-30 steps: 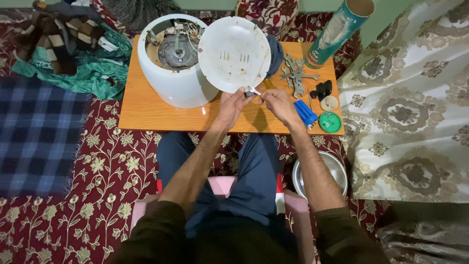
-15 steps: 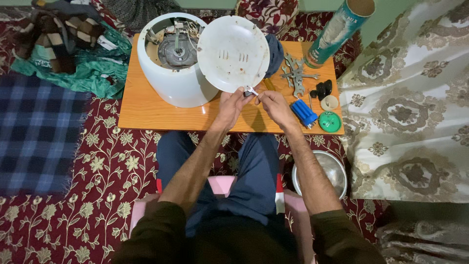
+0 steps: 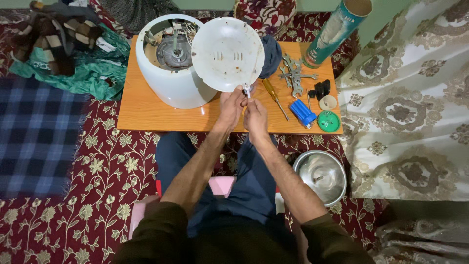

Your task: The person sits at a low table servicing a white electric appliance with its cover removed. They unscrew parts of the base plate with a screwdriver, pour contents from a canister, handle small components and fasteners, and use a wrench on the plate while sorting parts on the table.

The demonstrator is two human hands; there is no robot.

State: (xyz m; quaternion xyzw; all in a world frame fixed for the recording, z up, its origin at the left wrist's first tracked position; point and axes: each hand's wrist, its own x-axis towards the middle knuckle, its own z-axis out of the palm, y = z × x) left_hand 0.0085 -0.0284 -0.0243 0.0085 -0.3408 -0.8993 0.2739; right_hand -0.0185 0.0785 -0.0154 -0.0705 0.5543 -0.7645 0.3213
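My left hand (image 3: 229,105) and my right hand (image 3: 255,116) meet over the front edge of a low orange table (image 3: 146,115). Together their fingertips pinch a small white and metal part (image 3: 246,90). Just above them a round white base plate (image 3: 227,54) leans against a white appliance body (image 3: 168,80). The body's open end shows metal parts and wires inside. To the right of my right hand lies a yellow-handled screwdriver (image 3: 273,95).
On the table's right side are several wrenches (image 3: 293,76), a blue block (image 3: 303,112), black small parts (image 3: 320,89), a green lid (image 3: 328,121) and a tall teal tube (image 3: 334,32). A steel bowl (image 3: 320,176) sits on the patterned carpet; cloths lie at left.
My right hand has moved left and closer to my left hand, so both now meet on the small part below the plate's rim. The camera view has shifted slightly.
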